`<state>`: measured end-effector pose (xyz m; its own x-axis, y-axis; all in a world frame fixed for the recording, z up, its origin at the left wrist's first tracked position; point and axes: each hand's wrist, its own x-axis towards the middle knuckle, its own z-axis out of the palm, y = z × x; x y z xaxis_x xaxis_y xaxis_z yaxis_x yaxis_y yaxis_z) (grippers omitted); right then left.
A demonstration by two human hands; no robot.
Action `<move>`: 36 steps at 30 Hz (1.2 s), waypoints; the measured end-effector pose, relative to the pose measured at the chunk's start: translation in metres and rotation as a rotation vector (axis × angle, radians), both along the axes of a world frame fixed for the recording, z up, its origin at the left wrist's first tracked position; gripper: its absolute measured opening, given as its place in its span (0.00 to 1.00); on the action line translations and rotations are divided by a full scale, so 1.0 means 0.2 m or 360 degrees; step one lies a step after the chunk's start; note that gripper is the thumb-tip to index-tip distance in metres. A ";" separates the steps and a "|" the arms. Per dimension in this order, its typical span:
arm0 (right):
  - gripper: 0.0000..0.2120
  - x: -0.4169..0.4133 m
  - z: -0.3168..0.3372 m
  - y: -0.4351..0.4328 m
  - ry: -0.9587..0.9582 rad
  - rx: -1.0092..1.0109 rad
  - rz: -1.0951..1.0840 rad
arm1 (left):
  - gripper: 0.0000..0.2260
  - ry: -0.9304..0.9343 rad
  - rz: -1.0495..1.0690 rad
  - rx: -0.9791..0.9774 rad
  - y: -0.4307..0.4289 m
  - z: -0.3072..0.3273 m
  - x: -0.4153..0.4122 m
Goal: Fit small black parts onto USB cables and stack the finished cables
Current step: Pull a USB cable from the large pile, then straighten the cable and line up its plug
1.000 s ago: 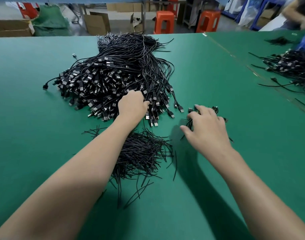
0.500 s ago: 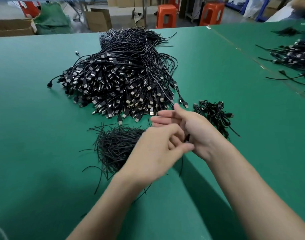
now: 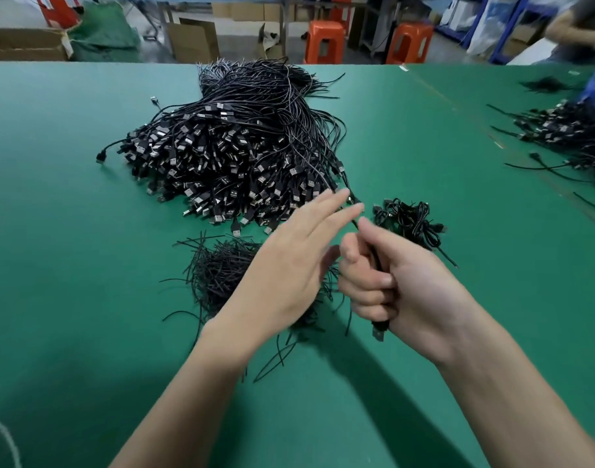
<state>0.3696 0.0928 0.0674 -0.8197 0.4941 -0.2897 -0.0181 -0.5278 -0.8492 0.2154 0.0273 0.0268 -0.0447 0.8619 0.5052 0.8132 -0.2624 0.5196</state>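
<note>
Right hand (image 3: 404, 285) fist-wrapped around a thin, rubbery black USB cable (image 3: 379, 327); left hand (image 3: 289, 261) flat-fingered, holding nothing, beside it.

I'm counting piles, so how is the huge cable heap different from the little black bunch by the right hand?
The big heap is far larger than the little bunch. In the big heap the cables lie long and loose, with plugs fanned out in front; in the little bunch they are coiled up small. The big heap sits left, the little bunch right. Both are black cables on the green table.
</note>
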 end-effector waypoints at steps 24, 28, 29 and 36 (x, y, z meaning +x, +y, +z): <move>0.24 0.02 -0.06 -0.08 0.0235 0.0318 0.0308 | 0.12 -0.0461 0.0087 0.0468 -0.04 0.06 -0.05; 0.14 0.00 0.01 -0.05 0.0736 0.0314 -0.0096 | 0.13 -0.0410 -0.0029 0.0122 -0.03 -0.02 0.03; 0.15 0.00 0.02 -0.03 0.0730 0.0502 -0.0256 | 0.13 -0.0366 -0.0047 0.0059 -0.04 -0.04 0.04; 0.22 0.03 -0.07 0.04 -0.0617 0.2105 -0.0270 | 0.09 -0.0208 0.0071 0.0237 -0.07 0.06 -0.08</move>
<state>0.3759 0.1001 0.0532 -0.6986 0.6611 0.2736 0.3489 0.6486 -0.6764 0.2004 0.0134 0.0391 -0.1549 0.7737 0.6143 0.7539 -0.3094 0.5797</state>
